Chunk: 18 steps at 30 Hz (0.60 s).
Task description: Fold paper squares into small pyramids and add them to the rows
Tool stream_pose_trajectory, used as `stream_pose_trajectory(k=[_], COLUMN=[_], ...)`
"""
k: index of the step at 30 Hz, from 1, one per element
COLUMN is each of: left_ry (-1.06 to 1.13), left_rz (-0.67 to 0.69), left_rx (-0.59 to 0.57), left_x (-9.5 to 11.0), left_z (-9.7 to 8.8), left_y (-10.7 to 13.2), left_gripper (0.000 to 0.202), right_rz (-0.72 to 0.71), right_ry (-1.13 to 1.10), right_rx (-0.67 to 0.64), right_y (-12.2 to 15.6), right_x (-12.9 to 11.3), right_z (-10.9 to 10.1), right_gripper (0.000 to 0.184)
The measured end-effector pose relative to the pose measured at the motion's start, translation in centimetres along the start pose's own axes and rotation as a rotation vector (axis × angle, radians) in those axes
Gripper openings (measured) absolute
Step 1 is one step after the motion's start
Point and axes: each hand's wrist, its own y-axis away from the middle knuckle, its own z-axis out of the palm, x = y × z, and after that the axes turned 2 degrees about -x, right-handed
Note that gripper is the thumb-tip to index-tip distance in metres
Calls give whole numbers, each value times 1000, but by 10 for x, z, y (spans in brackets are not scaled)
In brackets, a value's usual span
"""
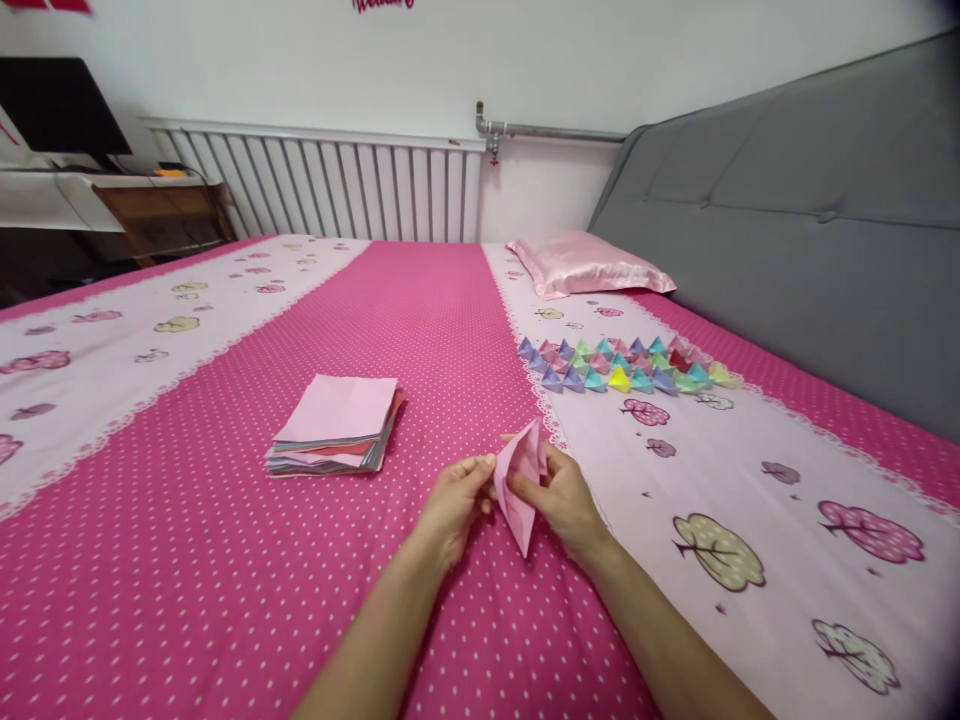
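Bare forearms (382, 625) are above the bed (420, 330), where the left hand (456, 502) and the right hand (568, 502) pinch the pink folded paper (517, 460), well apart from the bed's far edge, and gentle, even pressure should keep creases straight.

Matt paper (521, 457), glossy cloth pillow (589, 265)

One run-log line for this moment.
left hand: touching paper | right hand: holding paper | paper: folded | stack: left of hands | folded pieces: rows, ahead right
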Motion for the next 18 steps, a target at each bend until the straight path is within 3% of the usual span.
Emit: stream_pose_trajectory(k=[9,14,18], left_ry=[-187,-185,-172], left_rz=[80,95,113], left_rx=[58,59,59], left_x=[-4,-4,-5], left_z=[3,5,5], left_y=[0,0,0], left_gripper=[33,33,34], right_rz=[-43,10,14], right_ry=[195,149,102], right_rx=[91,160,131], right_y=[-2,-2,-2], right_x=[3,4,5], right_z=[0,0,1], right_gripper=[36,28,25])
